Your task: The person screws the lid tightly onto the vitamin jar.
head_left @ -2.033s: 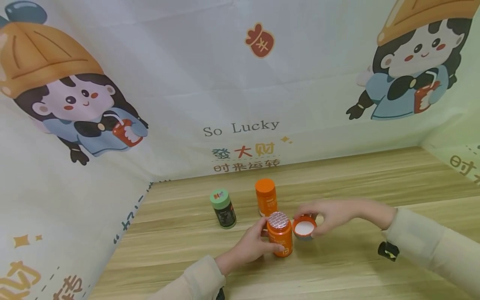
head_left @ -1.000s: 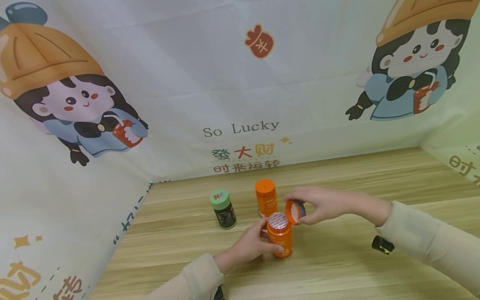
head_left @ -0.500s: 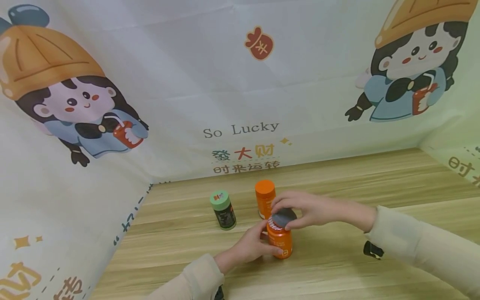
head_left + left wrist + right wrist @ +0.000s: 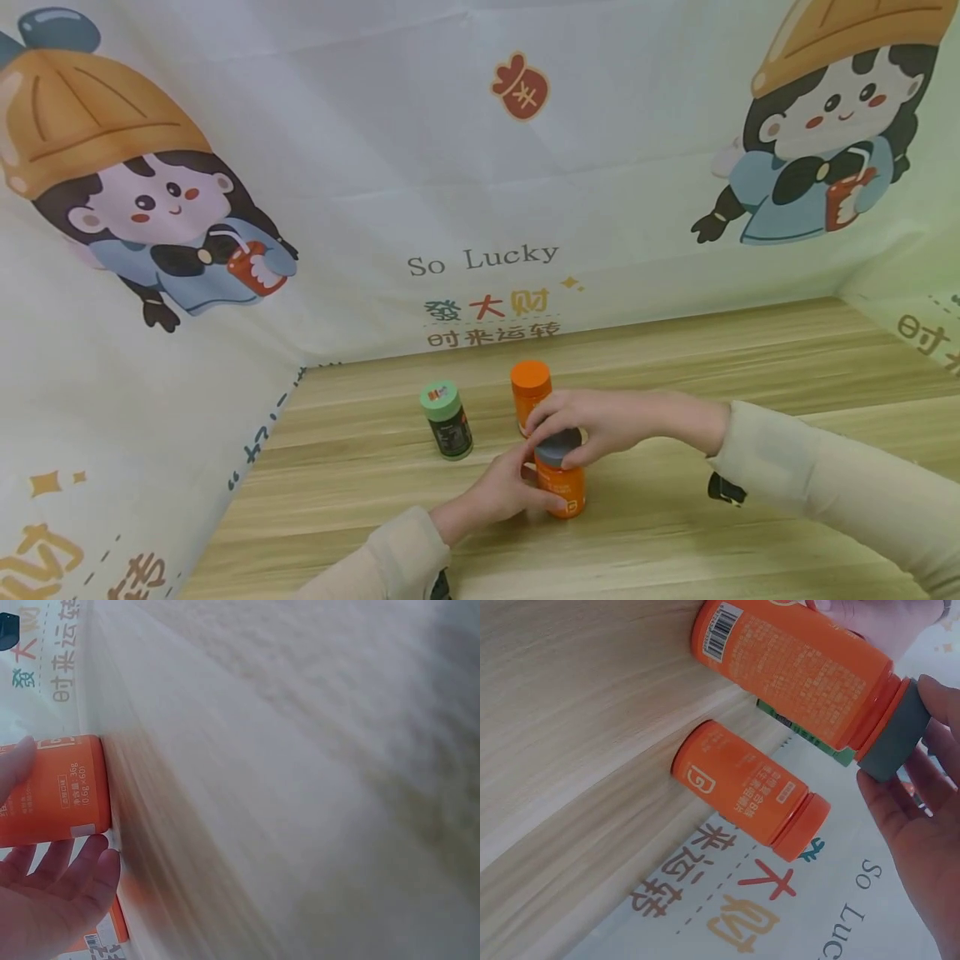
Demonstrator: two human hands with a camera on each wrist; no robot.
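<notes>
An orange bottle (image 4: 561,487) stands upright on the wooden table, its printed label and barcode facing the right wrist view. My left hand (image 4: 498,492) grips it from the left, thumb across the front and fingers behind. A dark grey screw cap (image 4: 895,733) sits on the bottle's mouth, with a strip of orange showing under its edge. My right hand (image 4: 603,423) holds this cap from above, thumb on the near side and fingers on the far side. The foil seal is hidden under the cap.
Just behind stands a second orange bottle (image 4: 531,392) with an orange cap, partly covered by my right hand. To the left is a dark bottle with a green lid (image 4: 447,421). A printed cloth (image 4: 480,192) hangs along the table's back edge (image 4: 675,322).
My right hand has brought the cap from the bottle's right side, turned it over from inside-up, and set it on the mouth. My left hand keeps its grip; the bottle has stayed put.
</notes>
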